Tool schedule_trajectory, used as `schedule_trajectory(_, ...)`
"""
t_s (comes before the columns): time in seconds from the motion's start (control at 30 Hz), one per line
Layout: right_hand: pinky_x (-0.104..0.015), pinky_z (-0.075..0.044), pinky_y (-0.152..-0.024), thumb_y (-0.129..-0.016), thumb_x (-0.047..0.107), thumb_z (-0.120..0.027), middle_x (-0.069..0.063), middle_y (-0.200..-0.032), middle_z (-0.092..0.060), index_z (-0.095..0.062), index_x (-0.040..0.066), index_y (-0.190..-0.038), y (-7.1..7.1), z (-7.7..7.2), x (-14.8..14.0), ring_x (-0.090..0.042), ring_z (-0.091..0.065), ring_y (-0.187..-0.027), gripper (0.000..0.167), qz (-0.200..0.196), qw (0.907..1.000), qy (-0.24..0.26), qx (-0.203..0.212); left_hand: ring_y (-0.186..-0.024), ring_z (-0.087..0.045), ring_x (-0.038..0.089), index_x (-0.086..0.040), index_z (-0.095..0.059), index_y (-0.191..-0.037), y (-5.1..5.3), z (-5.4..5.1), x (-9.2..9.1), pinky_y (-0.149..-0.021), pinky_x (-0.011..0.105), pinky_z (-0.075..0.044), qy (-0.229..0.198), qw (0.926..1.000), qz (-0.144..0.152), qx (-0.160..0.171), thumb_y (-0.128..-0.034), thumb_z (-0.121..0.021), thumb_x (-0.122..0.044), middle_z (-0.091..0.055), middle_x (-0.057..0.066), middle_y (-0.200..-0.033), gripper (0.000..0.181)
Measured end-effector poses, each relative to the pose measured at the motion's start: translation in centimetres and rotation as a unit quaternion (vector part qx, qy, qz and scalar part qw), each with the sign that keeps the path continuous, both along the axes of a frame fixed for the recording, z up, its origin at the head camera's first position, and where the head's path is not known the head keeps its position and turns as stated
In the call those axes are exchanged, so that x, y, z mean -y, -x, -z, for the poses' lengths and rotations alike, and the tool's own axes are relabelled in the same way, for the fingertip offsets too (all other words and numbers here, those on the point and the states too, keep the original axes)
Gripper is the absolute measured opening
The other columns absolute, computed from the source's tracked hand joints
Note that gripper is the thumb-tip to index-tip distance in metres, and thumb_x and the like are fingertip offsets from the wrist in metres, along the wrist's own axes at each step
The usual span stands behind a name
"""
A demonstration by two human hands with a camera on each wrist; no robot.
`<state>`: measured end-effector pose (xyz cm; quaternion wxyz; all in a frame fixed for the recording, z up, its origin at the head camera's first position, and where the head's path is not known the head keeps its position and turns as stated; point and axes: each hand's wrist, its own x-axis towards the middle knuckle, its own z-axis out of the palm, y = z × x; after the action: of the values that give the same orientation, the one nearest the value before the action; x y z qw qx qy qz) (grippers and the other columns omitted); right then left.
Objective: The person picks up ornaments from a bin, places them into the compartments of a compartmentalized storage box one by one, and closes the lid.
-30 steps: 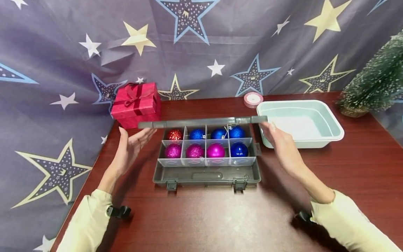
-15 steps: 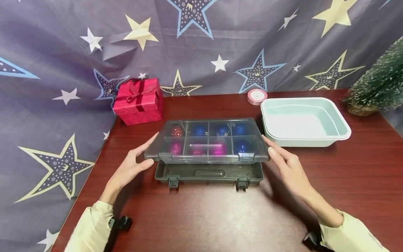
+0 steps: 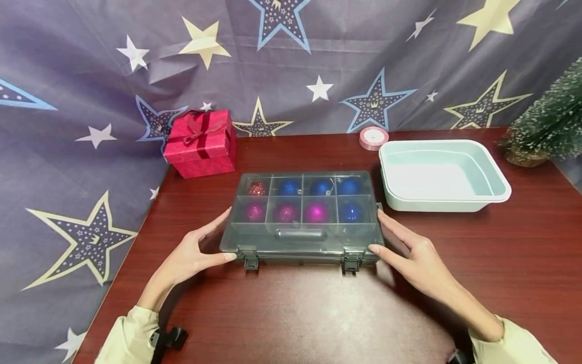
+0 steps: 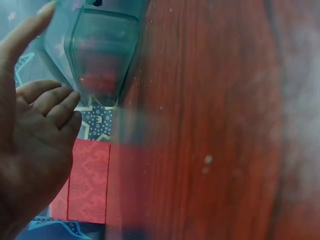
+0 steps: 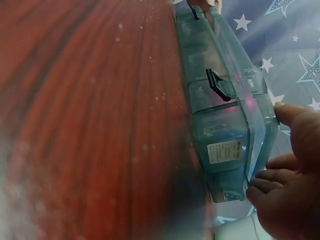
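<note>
A clear grey plastic organizer case (image 3: 300, 222) lies on the table with its lid down over the compartments. Red, blue and pink Christmas baubles (image 3: 317, 212) show through the lid. My left hand (image 3: 186, 253) touches the case's left side, thumb at the front corner and fingers extended along the edge. On the opposite side my right hand (image 3: 420, 258) does the same, its thumb (image 5: 287, 112) and fingers spread along the lid edge in the right wrist view. Two latches (image 3: 351, 264) on the front hang down, unfastened.
A red gift box (image 3: 200, 146) with a ribbon stands at the back left. Behind the case to the right are a ribbon spool (image 3: 374, 137), a pale blue plastic tub (image 3: 443, 202) and a small artificial Christmas tree (image 3: 545, 121). A star-patterned cloth (image 3: 291, 76) hangs behind the table.
The lid has swung down toward me from nearly upright onto the case's base. Both hands have come down and forward with it, and their thumbs now lie at the front corners.
</note>
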<state>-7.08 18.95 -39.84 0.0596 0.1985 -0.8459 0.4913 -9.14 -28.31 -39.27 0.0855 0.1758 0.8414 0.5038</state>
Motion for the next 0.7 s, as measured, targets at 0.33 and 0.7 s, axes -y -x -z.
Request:
schedule_trajectory(0.33, -0.008, -0.027, -0.112, -0.092, 0.014, -0.081, -0.009, -0.157, -0.047, -0.051, 0.007, -0.153, 0.0, 0.6, -0.3, -0.013, -0.044, -0.140, 0.069, 0.010, 0.9934, -0.086, -0.076, -0.145, -0.040, 0.013, -0.040, -0.036, -0.161, -0.4, -0.1, -0.2, -0.115, 0.019, -0.032, 0.084, 0.9958, -0.028, -0.023, -0.0837, -0.090, -0.033, -0.042, -0.012, -0.159, 0.094)
schedule_trajectory(0.7, -0.013, -0.025, -0.116, -0.090, 0.013, -0.082, -0.015, -0.157, -0.045, -0.053, 0.003, -0.151, -0.1, 1.4, -0.2, -0.028, -0.045, -0.142, 0.068, 0.008, 0.9894, -0.095, -0.109, -0.145, -0.040, 0.016, -0.039, -0.031, -0.163, -1.0, -0.1, -0.4, -0.116, 0.024, -0.032, 0.155, 0.9861, -0.027, -0.054, -0.0842, -0.087, -0.045, -0.038, -0.011, -0.162, 0.096)
